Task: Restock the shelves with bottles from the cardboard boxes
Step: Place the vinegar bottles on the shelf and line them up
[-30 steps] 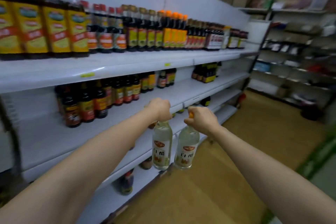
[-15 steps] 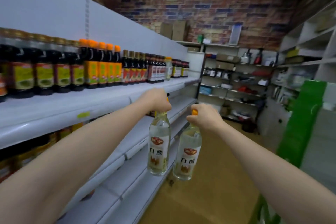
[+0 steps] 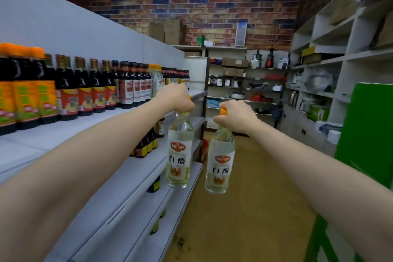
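Hands first: the left hand grasps a clear vinegar bottle by its orange cap, and the right hand grasps a second bottle the same way, both hanging upright in mid-air. Left of the hands runs the top shelf; a matching bottle stands just beyond the left hand, so setting these beside it, labels forward, looks best.

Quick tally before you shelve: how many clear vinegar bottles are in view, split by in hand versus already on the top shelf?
Clear vinegar bottles held by the neck: 2, one in the left hand, bottle, one in the right hand, bottle.
Clear vinegar bottle on the top shelf: 1, among dark sauce bottles.
Total: 3
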{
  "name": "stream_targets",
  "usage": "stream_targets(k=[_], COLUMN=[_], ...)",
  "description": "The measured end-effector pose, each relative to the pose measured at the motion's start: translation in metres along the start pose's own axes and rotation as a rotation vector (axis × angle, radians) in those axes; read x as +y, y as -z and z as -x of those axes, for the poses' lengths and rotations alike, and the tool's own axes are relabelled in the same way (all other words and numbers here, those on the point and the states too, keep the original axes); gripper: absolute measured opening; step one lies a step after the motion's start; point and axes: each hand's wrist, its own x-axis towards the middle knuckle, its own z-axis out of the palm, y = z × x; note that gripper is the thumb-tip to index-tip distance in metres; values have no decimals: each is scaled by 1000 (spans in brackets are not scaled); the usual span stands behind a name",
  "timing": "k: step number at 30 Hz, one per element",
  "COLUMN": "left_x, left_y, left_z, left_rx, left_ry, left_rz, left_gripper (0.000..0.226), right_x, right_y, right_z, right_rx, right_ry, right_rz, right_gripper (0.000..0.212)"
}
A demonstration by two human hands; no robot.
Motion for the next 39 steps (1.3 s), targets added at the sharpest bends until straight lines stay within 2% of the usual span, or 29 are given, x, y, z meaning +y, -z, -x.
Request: stream_targets(k=[2,4,10,16,21,27,31,35,39], left_x=[5,9,5,-19,-44,-69,-84,-98,-105], left_y=[-14,-25,-57,-104,-125,-143,-164,-180,-190], left_z=[-38,-78,-195,-323,-441,-570,-640,-697,-745], left_rx=[-19,-13,42,90,125,248,368,466,514], left_ry=[24,50,116,160,168,174,215,311,439], left_rz=[5,-6,44,45,10,-36,-78,-128,-168], left_gripper=[32,37,38,35,38,33,32,36,27], right_x=[24,47,96,127,149,177,199,219,233], right_y=[-13,-23,-53,-112,-151,-177,-202,-228,-246], right_z=[-37,-77,-195,-311,-426,-552,-631,-707,-775], right_rx=[-8,-18,19,11,7,162,259,314,325], right_ry=[24,40,93,154,146,155,224,353,456], right_rz=[2,0,-25,13,-6,-63,-107,-146,-200], right_gripper=[29,26,21,17,27,36,36,21,34])
